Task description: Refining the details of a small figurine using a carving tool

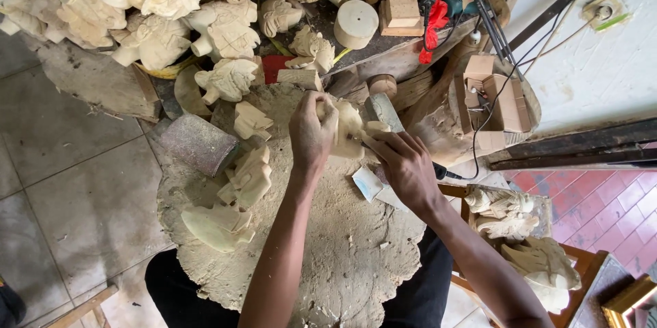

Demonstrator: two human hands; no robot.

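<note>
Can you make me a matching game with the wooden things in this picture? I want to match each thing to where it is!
Things:
1. pale half-carved wooden figure
2. grey sandpaper-wrapped block
3. pale round wooden cylinder
4. red-and-green power drill

Places:
A. top of the picture, beside small square wood blocks
B. lying on the stump, left of the hands
C. held in the left hand, with the right hand working on it
D. on the bench behind the stump, right of the heap of carvings

Pairs: 1-C, 2-B, 3-D, 4-A

The left hand [311, 129] hides much of the pale carving [349, 129]; its form is unclear.
</note>
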